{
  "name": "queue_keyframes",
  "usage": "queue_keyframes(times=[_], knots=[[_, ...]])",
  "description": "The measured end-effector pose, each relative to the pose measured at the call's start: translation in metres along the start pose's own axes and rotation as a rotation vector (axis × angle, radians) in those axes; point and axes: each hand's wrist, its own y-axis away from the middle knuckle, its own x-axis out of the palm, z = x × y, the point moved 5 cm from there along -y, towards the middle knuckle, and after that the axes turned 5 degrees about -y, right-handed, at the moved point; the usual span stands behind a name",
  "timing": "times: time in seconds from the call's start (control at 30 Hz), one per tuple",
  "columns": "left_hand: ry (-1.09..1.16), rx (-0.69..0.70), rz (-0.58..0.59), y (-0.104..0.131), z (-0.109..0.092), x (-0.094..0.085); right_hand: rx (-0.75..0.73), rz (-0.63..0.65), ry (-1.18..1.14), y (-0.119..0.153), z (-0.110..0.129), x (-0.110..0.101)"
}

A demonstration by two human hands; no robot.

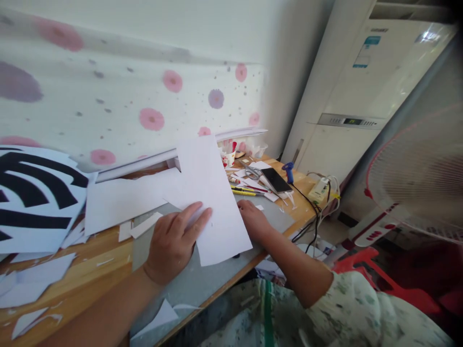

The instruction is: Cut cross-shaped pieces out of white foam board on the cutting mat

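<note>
A long white sheet of paper (222, 212) is held raised and tilted above a grey cutting mat (195, 284). My left hand (173, 241) grips it at the left edge, fingers on its face and the thumb out of sight. At the right edge of the sheet is my right hand (255, 220), its fingers curled and partly hidden behind the paper. What it holds, if anything, does not show. Left of the sheet lies another white paper piece (133, 193), and a small paper strip (146, 225) rests by the mat's edge.
Yellow-black cutters (248, 192), scissors (252, 172), a phone (276, 179) and a blue glue gun (288, 172) lie to the right. Black-striped white paper (39, 197) and scraps (39, 279) cover the wooden table's left. A fan (415, 178) stands at far right, near power cables (314, 212).
</note>
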Motion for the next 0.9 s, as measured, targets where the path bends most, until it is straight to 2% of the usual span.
queue_keyframes(times=[0.1,0.17,0.27,0.33,0.37,0.4,0.5,0.53,0.57,0.63,0.7,0.9], knots=[[-0.005,-0.034,-0.013,0.001,0.004,0.002,0.046,0.013,-0.124,0.004,0.009,-0.001],[-0.009,-0.054,-0.020,0.000,0.006,0.003,0.095,0.068,-0.254,0.015,0.018,0.002],[0.058,-0.063,-0.022,-0.003,0.007,0.003,0.161,0.233,-0.431,0.037,0.033,0.019],[0.190,-0.146,-0.008,-0.005,0.010,0.005,0.226,0.254,-0.655,0.046,0.039,0.030],[0.298,-0.253,-0.011,-0.005,0.015,0.007,0.260,0.227,-0.777,0.048,0.040,0.033],[0.456,-0.426,-0.035,-0.004,0.023,0.009,0.291,0.179,-0.886,0.049,0.039,0.035],[1.052,-1.042,-0.104,0.008,0.036,0.027,0.326,0.031,-1.008,0.047,0.036,0.035],[1.227,-1.171,-0.070,0.010,0.033,0.034,0.321,0.003,-1.008,0.047,0.036,0.035],[1.362,-1.242,-0.002,0.009,0.026,0.038,0.309,-0.010,-1.002,0.047,0.037,0.035],[1.508,-1.249,0.170,0.004,0.011,0.039,0.289,0.012,-0.983,0.049,0.040,0.037],[1.612,-1.260,0.245,0.000,0.000,0.035,0.290,0.059,-0.975,0.052,0.044,0.043],[1.866,-1.365,0.234,-0.001,-0.009,0.030,0.345,0.148,-1.044,0.057,0.047,0.055]])
